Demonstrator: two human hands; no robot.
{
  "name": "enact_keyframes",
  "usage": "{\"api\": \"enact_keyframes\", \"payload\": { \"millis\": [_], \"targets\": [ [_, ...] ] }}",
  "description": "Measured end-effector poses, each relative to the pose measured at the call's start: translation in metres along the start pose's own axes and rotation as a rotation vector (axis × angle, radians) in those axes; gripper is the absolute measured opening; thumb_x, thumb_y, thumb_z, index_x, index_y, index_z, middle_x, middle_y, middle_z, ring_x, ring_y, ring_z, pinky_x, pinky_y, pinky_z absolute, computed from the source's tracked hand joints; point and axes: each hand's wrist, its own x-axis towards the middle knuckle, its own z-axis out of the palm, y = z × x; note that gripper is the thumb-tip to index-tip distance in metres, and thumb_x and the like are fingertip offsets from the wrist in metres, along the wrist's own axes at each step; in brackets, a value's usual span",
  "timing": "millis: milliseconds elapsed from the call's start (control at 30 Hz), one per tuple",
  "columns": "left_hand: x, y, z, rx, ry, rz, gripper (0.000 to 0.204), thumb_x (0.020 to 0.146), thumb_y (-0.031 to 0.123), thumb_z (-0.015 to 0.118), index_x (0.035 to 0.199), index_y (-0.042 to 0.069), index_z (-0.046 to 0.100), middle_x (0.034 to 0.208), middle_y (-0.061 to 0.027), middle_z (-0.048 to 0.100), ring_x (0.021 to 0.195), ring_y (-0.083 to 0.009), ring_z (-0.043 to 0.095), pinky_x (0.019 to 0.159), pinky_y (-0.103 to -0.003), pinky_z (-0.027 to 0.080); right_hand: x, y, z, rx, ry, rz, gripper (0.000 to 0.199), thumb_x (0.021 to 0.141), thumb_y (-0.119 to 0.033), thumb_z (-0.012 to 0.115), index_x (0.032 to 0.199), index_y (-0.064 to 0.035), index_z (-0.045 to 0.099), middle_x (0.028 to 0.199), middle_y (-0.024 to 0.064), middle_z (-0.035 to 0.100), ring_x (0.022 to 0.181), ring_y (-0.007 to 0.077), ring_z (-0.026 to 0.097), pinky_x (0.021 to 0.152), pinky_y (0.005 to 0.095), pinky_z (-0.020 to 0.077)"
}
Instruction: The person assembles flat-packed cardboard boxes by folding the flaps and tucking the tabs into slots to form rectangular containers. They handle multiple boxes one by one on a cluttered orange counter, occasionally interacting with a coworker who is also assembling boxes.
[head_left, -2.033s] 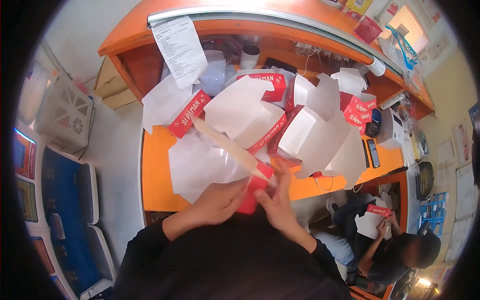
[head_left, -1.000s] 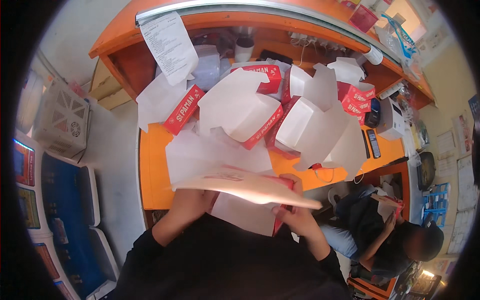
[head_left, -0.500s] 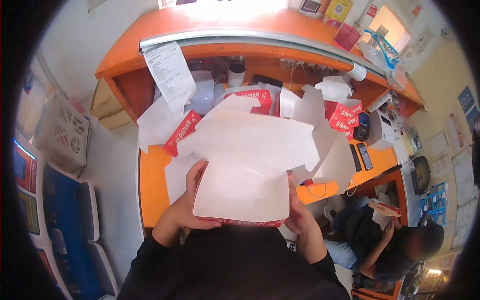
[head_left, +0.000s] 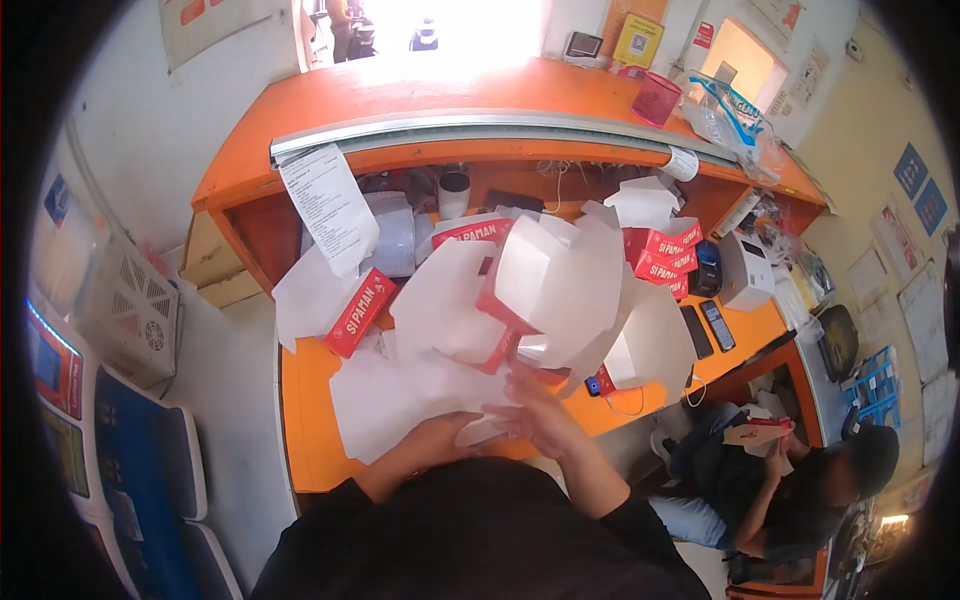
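My left hand (head_left: 438,443) is at the front edge of the orange desk, its fingers closed at a white flap of a flat cardboard box blank (head_left: 385,405). My right hand (head_left: 543,412) reaches in just beside it, smeared by motion, with its fingertips near the same flap and a red box edge. Beyond my hands, a folded takeaway box (head_left: 527,275) with red outer sides and a white inside sits tilted among other open boxes. Another red and white box (head_left: 362,312) lies to the left, under a long printed receipt (head_left: 325,205).
Several red boxes (head_left: 668,252) are stacked at the right, next to a label printer (head_left: 747,270) and two phones (head_left: 717,325). A cup (head_left: 454,193) stands under the raised orange counter (head_left: 400,95). At the lower right, another person (head_left: 790,490) handles a box.
The box that both my hands held has left them and rests among the others on the desk. My hands have come together at the flat blank. The view has tilted up slightly.
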Motion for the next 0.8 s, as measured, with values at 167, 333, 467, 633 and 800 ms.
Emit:
{"api": "enact_keyframes", "payload": {
  "millis": [167,333,467,633,800],
  "targets": [
    [0.011,-0.013,0.0,-0.08,-0.146,-0.243,0.039,0.08,0.036,0.065,0.108,0.01,0.067,0.101,-0.0162,0.066,0.097,-0.031,0.062,0.086,-0.039,0.047,-0.012,0.01,0.008,-0.187,0.012,0.014,0.068,0.094,-0.02,0.054,0.15,-0.0168,0.014,0.148,0.0148,0.026,0.111,0.0284,0.058,0.09,0.0387,0.0501],
    [0.016,-0.03,-0.007,-0.103,-0.213,-0.172,0.026,0.082,0.026,0.062,0.1,0.008,0.07,0.093,-0.0134,0.069,0.082,-0.0266,0.065,0.076,-0.035,0.05,-0.022,0.01,-0.005,-0.256,0.14,-0.052,0.06,0.094,-0.017,0.052,0.147,-0.015,0.025,0.144,0.0147,0.034,0.106,0.0244,0.06,0.087,0.0359,0.0511],
    [0.016,-0.065,0.001,-0.183,0.014,-0.175,0.017,0.089,0.016,0.059,0.096,0.002,0.066,0.081,-0.0066,0.066,0.07,-0.014,0.06,0.067,-0.028,0.049,-0.023,0.017,-0.016,-0.234,0.127,-0.119,0.053,0.094,-0.017,0.053,0.143,-0.0128,0.034,0.14,0.0124,0.041,0.107,0.0215,0.06,0.086,0.0338,0.0506],
    [-0.002,-0.014,-0.052,-0.611,0.294,-0.32,0.018,0.094,0.016,0.055,0.091,0.0,0.062,0.076,0.0005,0.06,0.07,-0.0051,0.05,0.063,-0.023,0.044,-0.019,0.027,-0.028,-0.386,0.205,-0.398,0.051,0.091,-0.014,0.057,0.139,-0.0086,0.04,0.138,0.0123,0.044,0.114,0.0207,0.055,0.095,0.0331,0.0434],
    [-0.036,0.013,-0.064,-0.723,0.231,-0.211,0.016,0.096,0.014,0.054,0.09,0.0,0.061,0.076,0.0032,0.058,0.071,-0.0025,0.048,0.062,-0.019,0.042,-0.009,0.012,0.01,-0.818,0.455,-0.941,0.04,0.09,-0.014,0.06,0.128,-0.0067,0.049,0.133,0.0152,0.048,0.124,0.0262,0.044,0.102,0.0383,0.0335]
  ]
}}
